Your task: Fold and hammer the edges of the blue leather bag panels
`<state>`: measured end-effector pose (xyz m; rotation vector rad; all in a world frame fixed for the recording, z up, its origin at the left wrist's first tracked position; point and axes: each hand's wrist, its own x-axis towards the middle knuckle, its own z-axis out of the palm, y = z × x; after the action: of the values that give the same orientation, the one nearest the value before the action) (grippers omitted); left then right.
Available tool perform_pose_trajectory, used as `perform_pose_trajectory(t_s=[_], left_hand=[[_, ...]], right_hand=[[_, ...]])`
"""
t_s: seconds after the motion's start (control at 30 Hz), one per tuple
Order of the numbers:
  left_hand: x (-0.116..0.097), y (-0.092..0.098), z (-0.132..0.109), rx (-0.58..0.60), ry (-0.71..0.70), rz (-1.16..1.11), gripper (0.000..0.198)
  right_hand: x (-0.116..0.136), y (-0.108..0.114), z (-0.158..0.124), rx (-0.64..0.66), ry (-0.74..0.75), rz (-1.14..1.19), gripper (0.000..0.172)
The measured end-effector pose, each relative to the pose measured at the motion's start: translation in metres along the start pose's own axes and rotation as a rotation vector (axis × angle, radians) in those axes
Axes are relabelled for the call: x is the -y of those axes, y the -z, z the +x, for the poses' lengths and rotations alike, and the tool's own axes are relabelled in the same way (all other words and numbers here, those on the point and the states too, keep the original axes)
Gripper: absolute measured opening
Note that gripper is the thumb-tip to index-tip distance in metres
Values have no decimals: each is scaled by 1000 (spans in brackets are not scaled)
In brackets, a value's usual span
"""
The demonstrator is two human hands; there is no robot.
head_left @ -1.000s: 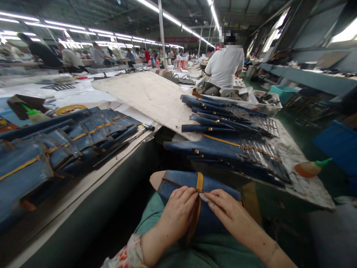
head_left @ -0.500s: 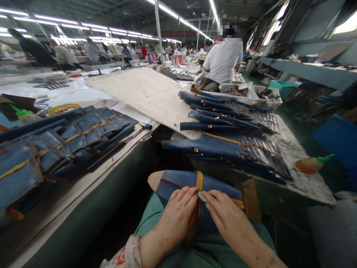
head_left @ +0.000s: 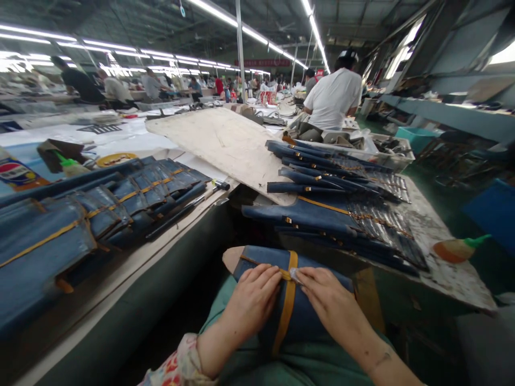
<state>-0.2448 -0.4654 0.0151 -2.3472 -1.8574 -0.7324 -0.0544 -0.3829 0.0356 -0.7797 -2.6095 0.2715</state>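
A blue leather-like piece (head_left: 269,256) with crossing yellow straps (head_left: 286,313) lies over my lap, its pale tan end pointing left. My left hand (head_left: 255,292) bears on its left half, fingers together and bent, the tips gripping the short cross strap just left of the crossing. On the other side, my right hand (head_left: 328,295) pinches a small whitish-grey wad (head_left: 294,275), perhaps cloth, against the place where the straps cross. Its fingers are pressed together. My palms hide much of the blue piece.
More blue pieces with yellow strips cover the left bench (head_left: 116,201); others lie stacked on the right table (head_left: 450,268), with a green-tipped bottle (head_left: 458,249) near its edge. A pale board (head_left: 217,134) spans behind. A person in white (head_left: 333,96) sits beyond.
My left hand has drawn slightly away from my right, exposing the strap crossing and more of the long strap below it. The view has turned a little left.
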Motion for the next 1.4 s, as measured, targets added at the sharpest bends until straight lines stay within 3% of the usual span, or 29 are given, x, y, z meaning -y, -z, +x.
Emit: perform_pose_trajectory(t_s=[0.13,0.53,0.8,1.03,1.2,1.4], left_hand=[[5,1,-5,-10,7,18,33],[26,9,-17,3,54,83,37],[48,23,-28,-9,150,150,35],[61,24,-37,-37,294,177,32],[55,24,-35,-15,310,209,32],[52,25,-34,18,294,260,36]], right_hand=[[7,0,5,-9,82,16,32],[24,-29,36,74,104,30,34],[48,-41,67,116,140,0,37],[61,-49,87,122,150,20,31],[57,-47,81,106,156,11,32],[35,-34,48,85,206,-68,40]])
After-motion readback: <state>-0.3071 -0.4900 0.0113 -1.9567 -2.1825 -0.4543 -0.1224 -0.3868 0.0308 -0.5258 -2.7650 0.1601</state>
